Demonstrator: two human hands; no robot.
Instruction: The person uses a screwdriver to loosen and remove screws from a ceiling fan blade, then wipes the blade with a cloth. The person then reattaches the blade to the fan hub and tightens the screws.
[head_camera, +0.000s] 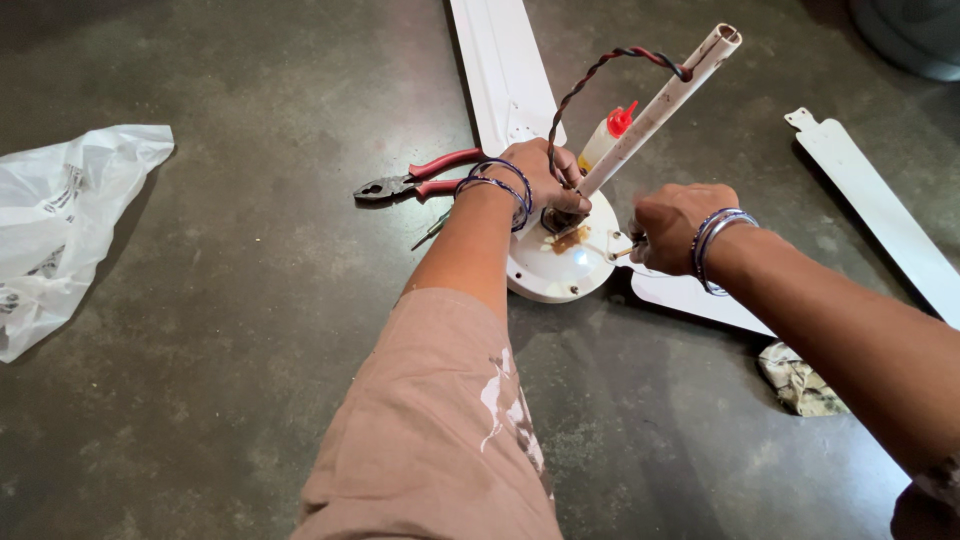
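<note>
A white ceiling fan motor (560, 265) lies on a dark floor, with a white rod (660, 105) slanting up from its middle. A twisted red and black wire (590, 75) loops out of the rod's top end. My left hand (545, 180) is closed around the base of the rod where it meets the motor. My right hand (675, 225) is closed on a small tool (625, 250) whose tip touches the motor's right edge; most of the tool is hidden in my fist.
Red-handled pliers (415, 183) lie left of the motor. A small bottle with a red cap (608, 135) stands behind it. White fan blades (505, 70) (880, 210) (690, 295) spread around. A crumpled white plastic bag (60, 225) is at far left, a rag (800, 380) at lower right.
</note>
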